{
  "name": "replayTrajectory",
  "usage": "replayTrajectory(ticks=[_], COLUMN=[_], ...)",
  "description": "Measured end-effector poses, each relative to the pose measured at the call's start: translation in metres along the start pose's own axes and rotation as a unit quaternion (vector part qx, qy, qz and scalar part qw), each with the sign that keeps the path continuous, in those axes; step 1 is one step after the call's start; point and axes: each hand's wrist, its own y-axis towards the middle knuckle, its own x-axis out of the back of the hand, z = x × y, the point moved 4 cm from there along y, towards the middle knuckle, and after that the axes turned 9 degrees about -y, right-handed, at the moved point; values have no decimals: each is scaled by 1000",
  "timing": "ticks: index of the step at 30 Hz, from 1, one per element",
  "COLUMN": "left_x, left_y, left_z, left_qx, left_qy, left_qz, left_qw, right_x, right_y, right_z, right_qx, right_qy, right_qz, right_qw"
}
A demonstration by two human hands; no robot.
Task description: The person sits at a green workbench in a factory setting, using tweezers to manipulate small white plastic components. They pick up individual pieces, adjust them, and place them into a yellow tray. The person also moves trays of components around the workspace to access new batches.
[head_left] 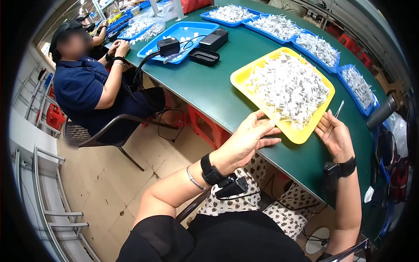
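A yellow tray stands on the green table, heaped with small white pieces with thin metal-looking parts. At its near left edge is my left hand, fingers stretched out and apart, the tips at or against the rim; I cannot tell how firmly they touch. My right hand is beside the near right corner of the tray. It is closed round slim metal tweezers, whose ends point up and away from me. Some of its fingers lie close to the tray's rim.
Blue trays of similar white pieces line the far side of the table. At left are a blue tray with few pieces, a black box and an open black case. A co-worker sits at left; a dark cylinder is at right.
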Motion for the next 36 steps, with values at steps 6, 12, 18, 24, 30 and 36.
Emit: replayTrajectory(ticks=[6,12,18,24,30,36], left_x=[10,18,5,-7,4,17], left_y=[15,37,36,32,41,58], left_z=[-29,-44,-33,-28,-21,-33], left_qx=[-47,-49,-31,-33,-37,-80], left_qy=[-4,-54,-90,-96,-92,-102], left_qz=[-41,-69,-83,-83,-84,-140], left_qw=[998,995,992,991,992,982], right_x=[-25,-42,-28,-30,-37,-47], right_y=[49,78,87,86,102,121], right_z=[10,22,28,34,31,24], right_qx=[-9,20,22,25,33,46], right_qy=[-28,-55,-73,-110,-84,-34], right_qz=[36,36,37,36,69,103], right_qw=[999,998,996,993,994,993])
